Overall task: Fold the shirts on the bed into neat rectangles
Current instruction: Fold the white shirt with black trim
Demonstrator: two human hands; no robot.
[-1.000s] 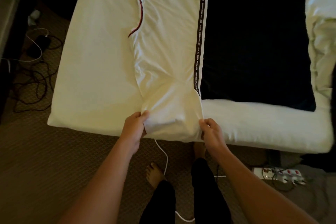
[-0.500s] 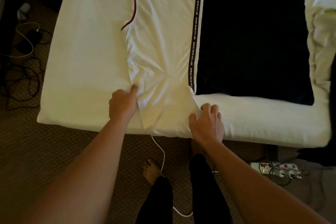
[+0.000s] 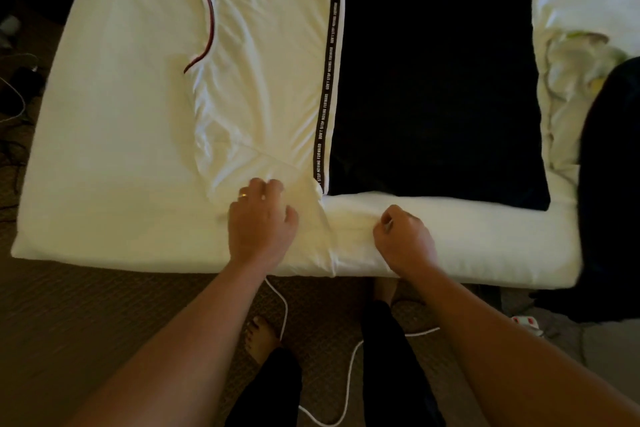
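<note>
White shirt [image 3: 263, 87] flat on bed [image 3: 104, 149], black shirt [image 3: 436, 87] just right. Left hand [image 3: 261, 222] pressing its near sleeve, fingers loose; right hand [image 3: 403, 239] curled, pinching sheet at near edge.

We are seeing white shirt [image 3: 263, 87] lying on bed [image 3: 104, 149], red-trimmed collar [image 3: 207, 31] pointing left. Black lettered stripe [image 3: 328, 80] is running along its right edge, touching dark panel [image 3: 436, 87]. Left hand [image 3: 261, 224], wearing ring [image 3: 243, 195], is resting on shirt's near end, fingers curling loosely. Right hand [image 3: 403, 239] is curling at mattress edge, just beside shirt. White cable [image 3: 348, 381] is trailing across floor.
</note>
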